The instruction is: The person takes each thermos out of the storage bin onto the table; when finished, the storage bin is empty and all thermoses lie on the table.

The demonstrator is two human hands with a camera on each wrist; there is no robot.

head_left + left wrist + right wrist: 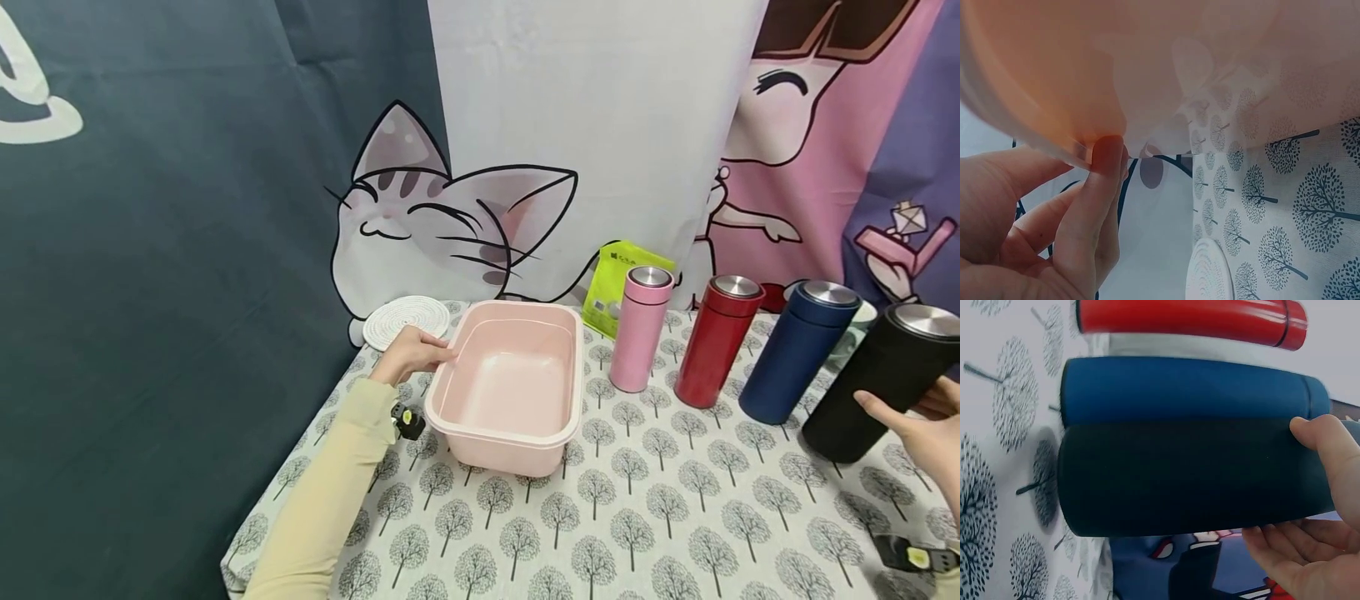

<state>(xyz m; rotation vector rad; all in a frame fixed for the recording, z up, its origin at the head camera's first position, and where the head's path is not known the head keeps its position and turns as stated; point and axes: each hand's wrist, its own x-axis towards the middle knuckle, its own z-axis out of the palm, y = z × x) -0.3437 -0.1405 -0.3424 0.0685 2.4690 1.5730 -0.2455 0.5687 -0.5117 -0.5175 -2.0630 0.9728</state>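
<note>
My left hand [412, 354] pinches the left rim of a pale pink plastic basin [517, 375], which has no objects inside. In the left wrist view, thumb and fingers [1079, 219] meet at that rim from both sides. On the far right, my right hand [926, 429] grips a black thermos [862, 400] with a silver lid top. The right wrist view has the thumb [1329, 447] on one side of its body and the other fingers on the opposite side. Close beside it stands a blue thermos [795, 367].
A red thermos [716, 350] and a pink thermos [640, 342] continue the row leftward. Behind the pink one is a lime-green packet [603, 287]. A round white woven mat [408, 321] lies by the tablecloth's back-left edge. A pale cup [846, 343] is partly hidden behind the thermoses.
</note>
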